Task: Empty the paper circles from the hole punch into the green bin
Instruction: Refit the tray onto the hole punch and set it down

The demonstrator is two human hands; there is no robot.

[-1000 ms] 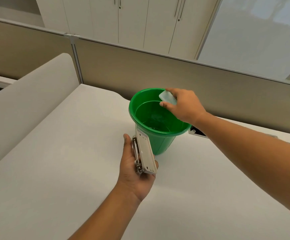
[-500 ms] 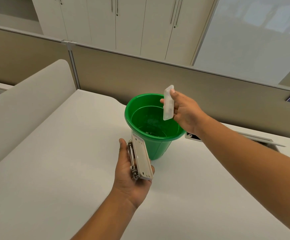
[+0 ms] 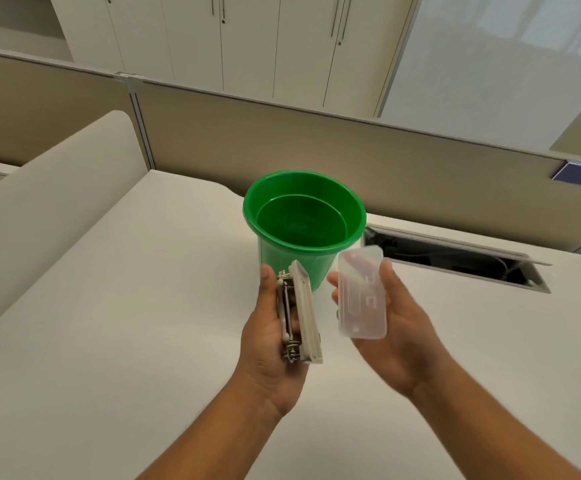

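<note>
A green bin (image 3: pixel 353 206) stands upright on the white desk, and small pale specks lie at its bottom. My left hand (image 3: pixel 271 344) grips the hole punch (image 3: pixel 301 311) on its side, its flat beige base turned to the right, just in front of the bin. My right hand (image 3: pixel 391 322) holds the clear plastic tray cover (image 3: pixel 362 292) flat on its fingers, to the right of the punch and in front of the bin. A small gap separates the cover from the punch.
The white desk (image 3: pixel 116 323) extends all around. An open cable hatch (image 3: pixel 455 259) lies behind and right of the bin. A beige partition (image 3: pixel 213 133) runs along the back, and a curved white divider (image 3: pixel 50 188) rises at the left.
My right hand has drawn the clear cover back from above the bin down to beside the punch, turning it flat. My left hand has kept the punch in roughly the same place.
</note>
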